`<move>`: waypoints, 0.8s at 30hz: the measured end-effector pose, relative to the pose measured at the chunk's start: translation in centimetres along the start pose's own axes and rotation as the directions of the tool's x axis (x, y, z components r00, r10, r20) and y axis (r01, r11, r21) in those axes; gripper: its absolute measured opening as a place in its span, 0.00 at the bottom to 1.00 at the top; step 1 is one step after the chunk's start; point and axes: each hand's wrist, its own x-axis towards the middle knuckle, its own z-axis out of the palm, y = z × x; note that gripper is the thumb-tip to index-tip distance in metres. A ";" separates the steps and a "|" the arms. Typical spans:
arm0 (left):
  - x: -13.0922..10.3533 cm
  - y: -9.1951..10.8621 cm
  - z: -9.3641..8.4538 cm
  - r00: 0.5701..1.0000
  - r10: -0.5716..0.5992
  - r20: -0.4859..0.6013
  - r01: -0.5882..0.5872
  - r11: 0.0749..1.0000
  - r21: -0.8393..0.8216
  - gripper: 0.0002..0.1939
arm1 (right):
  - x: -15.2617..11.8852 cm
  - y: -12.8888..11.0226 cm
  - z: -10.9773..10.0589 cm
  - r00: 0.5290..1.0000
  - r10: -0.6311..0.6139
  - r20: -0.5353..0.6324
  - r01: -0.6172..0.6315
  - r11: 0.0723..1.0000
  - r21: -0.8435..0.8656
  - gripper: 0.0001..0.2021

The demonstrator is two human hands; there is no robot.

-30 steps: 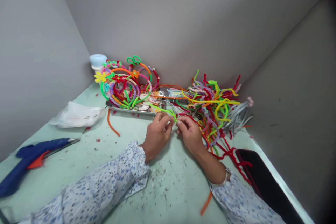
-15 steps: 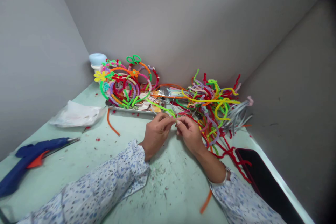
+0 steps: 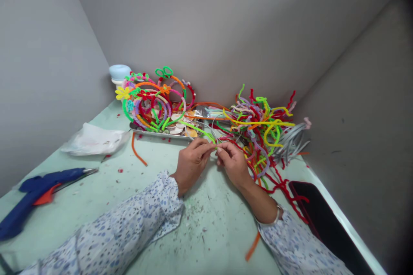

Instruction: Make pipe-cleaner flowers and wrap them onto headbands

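My left hand (image 3: 192, 161) and my right hand (image 3: 234, 163) meet fingertip to fingertip over the middle of the green table (image 3: 206, 232). Both pinch a bright green pipe cleaner (image 3: 206, 134), whose free length runs up and left from the fingers. Thin grey wire loops (image 3: 211, 122) rise just behind the fingertips. Beyond my left hand lies a metal tray (image 3: 161, 134) of cut pieces, with several colourful pipe-cleaner headbands (image 3: 167, 114) standing in it.
A tangle of coloured pipe cleaners (image 3: 258, 124) spreads at the right, beside grey bands (image 3: 290, 142). A dark phone (image 3: 325, 219) lies at the right edge. A blue glue gun (image 3: 41, 189), a plastic bag (image 3: 95, 139) and a blue-lidded container (image 3: 120, 73) are at the left.
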 end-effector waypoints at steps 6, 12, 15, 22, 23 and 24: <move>0.1 -0.1 0.2 1.000 -0.001 -0.011 0.001 1.000 0.014 0.10 | -0.1 0.2 0.0 1.000 -0.014 -0.006 0.014 1.000 -0.003 0.10; 0.1 -0.2 0.3 1.000 -0.011 0.005 0.010 0.999 0.037 0.10 | -0.1 0.2 0.1 1.000 -0.014 -0.007 0.014 1.000 -0.007 0.10; 0.1 -0.1 0.3 0.999 -0.033 0.020 0.032 0.998 0.048 0.09 | -0.1 0.3 0.1 1.000 -0.017 -0.006 0.017 1.000 -0.006 0.09; 0.2 0.2 0.2 0.995 -0.085 0.054 0.080 0.992 0.099 0.08 | -0.1 0.4 0.2 0.999 -0.037 -0.013 0.037 0.999 -0.008 0.08; 0.2 0.3 0.1 0.994 -0.094 0.063 0.087 0.990 0.110 0.08 | -0.1 0.3 0.2 0.999 -0.042 -0.012 0.042 0.999 -0.009 0.08; 0.2 0.3 0.1 0.992 -0.101 0.072 0.092 0.989 0.119 0.08 | -0.1 0.3 0.2 0.999 -0.047 -0.012 0.047 0.999 -0.011 0.08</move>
